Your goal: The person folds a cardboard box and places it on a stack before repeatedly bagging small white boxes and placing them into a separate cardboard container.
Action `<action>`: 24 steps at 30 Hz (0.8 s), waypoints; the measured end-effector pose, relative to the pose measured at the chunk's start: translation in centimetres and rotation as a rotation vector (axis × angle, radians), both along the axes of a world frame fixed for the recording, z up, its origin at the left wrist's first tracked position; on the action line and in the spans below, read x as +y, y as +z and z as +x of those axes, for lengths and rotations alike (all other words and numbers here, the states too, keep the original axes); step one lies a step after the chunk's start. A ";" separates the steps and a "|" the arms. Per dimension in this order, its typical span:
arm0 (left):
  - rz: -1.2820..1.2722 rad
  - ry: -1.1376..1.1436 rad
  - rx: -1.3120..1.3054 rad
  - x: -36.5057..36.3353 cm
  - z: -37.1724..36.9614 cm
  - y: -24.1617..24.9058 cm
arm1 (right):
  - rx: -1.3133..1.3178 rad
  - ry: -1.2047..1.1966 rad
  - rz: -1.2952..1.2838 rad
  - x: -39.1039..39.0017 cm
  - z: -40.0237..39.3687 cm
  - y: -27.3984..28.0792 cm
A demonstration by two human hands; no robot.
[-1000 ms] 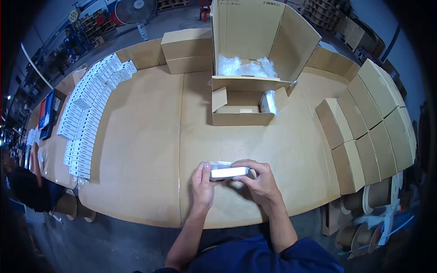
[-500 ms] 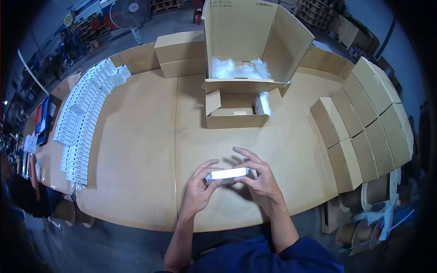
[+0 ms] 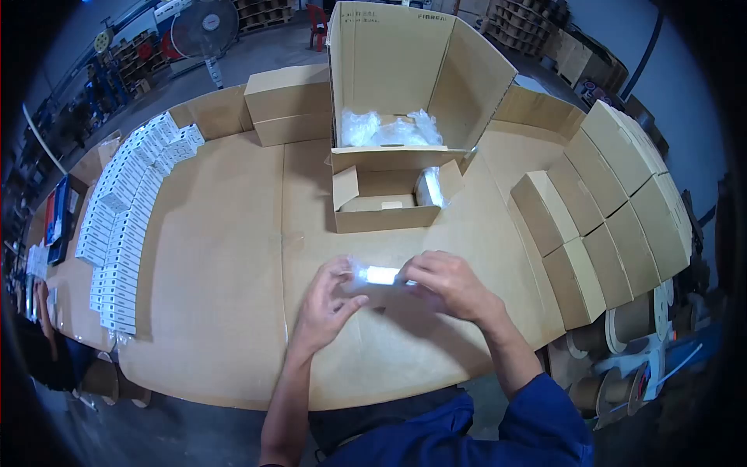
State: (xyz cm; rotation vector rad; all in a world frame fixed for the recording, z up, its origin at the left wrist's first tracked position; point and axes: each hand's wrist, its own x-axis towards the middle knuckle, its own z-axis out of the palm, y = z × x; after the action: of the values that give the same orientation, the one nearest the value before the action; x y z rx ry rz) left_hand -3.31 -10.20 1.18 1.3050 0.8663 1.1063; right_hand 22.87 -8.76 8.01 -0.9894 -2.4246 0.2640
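A small white package in clear plastic wrap [image 3: 381, 275] is held above the cardboard-covered table [image 3: 226, 257]. My right hand [image 3: 443, 282] grips its right end, fingers curled over the top. At the left end, my left hand [image 3: 327, 302] has its fingertips against the wrap, with the thumb apart below. Beyond my hands stands an open small carton [image 3: 381, 221], and a wrapped white package [image 3: 429, 188] leans at its right end. Behind it, a tall open carton [image 3: 389, 62] contains clear plastic wrap [image 3: 389, 130].
Stacks of small white boxes [image 3: 120, 226] line the left side. Closed brown cartons [image 3: 607, 226] are stacked at the right, and another pair [image 3: 289, 105] stands at the back. A person's arm [image 3: 45, 319] shows at the far left; cable reels [image 3: 622, 331] stand at the lower right.
My right hand has turned over the package's right end, and the package has moved slightly up. My left hand's grip has loosened, with its thumb away from the package. The view has shifted.
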 end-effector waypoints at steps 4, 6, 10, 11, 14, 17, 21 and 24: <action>0.136 0.189 0.535 3.2 -1.0 1.9 | 0.238 -0.286 -0.016 1.8 0.8 2.0; 0.271 0.198 0.707 5.0 -1.4 1.2 | 0.244 -0.480 0.054 2.8 1.1 2.4; 0.384 0.177 0.921 7.3 -1.2 0.7 | 0.328 -0.584 0.284 5.9 0.6 1.2; 0.382 0.153 0.938 7.7 -1.1 0.8 | 0.327 -0.588 0.300 6.4 0.4 0.8; 0.461 0.166 0.980 8.1 -0.9 -0.1 | 0.306 -0.620 0.309 7.7 0.2 -0.7; 0.478 0.181 0.942 8.2 -0.8 -0.5 | 0.273 -0.631 0.264 8.3 0.0 -1.4; 0.449 0.192 0.963 7.7 -0.7 -0.1 | 0.215 -0.640 0.217 10.0 0.6 -2.4; 0.437 0.214 0.991 7.5 -0.3 0.1 | 0.155 -0.669 0.219 11.1 0.7 -3.2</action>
State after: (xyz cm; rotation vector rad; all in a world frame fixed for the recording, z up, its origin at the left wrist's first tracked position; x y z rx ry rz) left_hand -3.60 -2.72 1.29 2.2339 1.5610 0.7891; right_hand 23.56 2.32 4.81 -1.5313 -1.8085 -0.1523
